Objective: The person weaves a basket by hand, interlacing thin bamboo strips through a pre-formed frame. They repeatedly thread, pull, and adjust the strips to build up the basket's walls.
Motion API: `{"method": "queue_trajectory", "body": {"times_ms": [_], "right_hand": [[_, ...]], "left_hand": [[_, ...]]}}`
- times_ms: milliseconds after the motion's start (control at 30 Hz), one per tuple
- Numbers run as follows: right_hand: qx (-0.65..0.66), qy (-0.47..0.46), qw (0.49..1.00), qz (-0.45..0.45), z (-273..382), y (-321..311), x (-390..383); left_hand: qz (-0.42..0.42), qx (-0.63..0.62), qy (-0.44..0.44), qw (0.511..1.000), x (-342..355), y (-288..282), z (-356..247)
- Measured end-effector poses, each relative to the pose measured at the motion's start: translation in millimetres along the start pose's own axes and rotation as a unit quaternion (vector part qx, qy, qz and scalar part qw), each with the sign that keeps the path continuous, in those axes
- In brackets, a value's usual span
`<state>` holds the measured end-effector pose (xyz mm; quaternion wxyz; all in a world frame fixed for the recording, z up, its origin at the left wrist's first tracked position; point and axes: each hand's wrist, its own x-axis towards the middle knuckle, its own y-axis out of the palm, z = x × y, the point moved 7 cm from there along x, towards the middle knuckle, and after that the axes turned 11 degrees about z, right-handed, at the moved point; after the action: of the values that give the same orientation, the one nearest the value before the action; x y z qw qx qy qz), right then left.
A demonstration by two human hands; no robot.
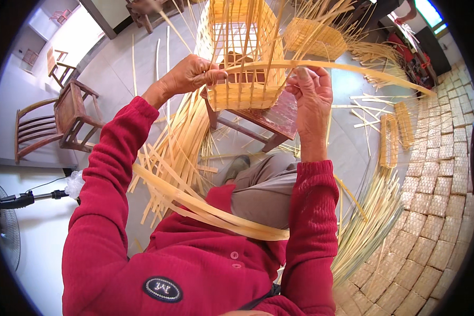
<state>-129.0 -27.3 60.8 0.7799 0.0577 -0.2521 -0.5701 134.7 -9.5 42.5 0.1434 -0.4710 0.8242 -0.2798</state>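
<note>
A half-woven bamboo basket rests in front of me on a small dark red wooden bench, its loose upright strips sticking up. Across its near side runs a long flat bamboo strip, which bends away to the right. The left end of that strip is pinched between the thumb and fingers of my left hand, at the basket's left near corner. Beside the right near corner, my right hand closes thumb and fingertips on the same strip. More flat strips lie across my lap.
Loose strips are heaped on the floor left of the bench, with thin greenish strips at right. Another woven basket stands behind. Stacked woven pieces line the right side. A wooden chair and a fan are at left.
</note>
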Motion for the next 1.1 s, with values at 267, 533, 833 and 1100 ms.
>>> {"method": "queue_trajectory", "body": {"times_ms": [267, 533, 833, 1100], "right_hand": [[0.038, 0.001, 0.999, -0.032, -21, -13, 5], [0.047, 0.041, 0.993, -0.104, -62, -42, -18], [0.071, 0.04, 0.992, -0.095, -70, -49, -12], [0.041, 0.072, 0.992, -0.099, -78, -55, -13]], "left_hand": [[0.027, 0.009, 0.009, 1.0, -3, 1, -7], [-0.009, 0.055, 0.026, 0.998, -8, -1, -6], [-0.038, -0.014, 0.071, 0.997, -32, -3, -5], [-0.12, 0.016, 0.16, 0.98, -44, -10, 7]]}}
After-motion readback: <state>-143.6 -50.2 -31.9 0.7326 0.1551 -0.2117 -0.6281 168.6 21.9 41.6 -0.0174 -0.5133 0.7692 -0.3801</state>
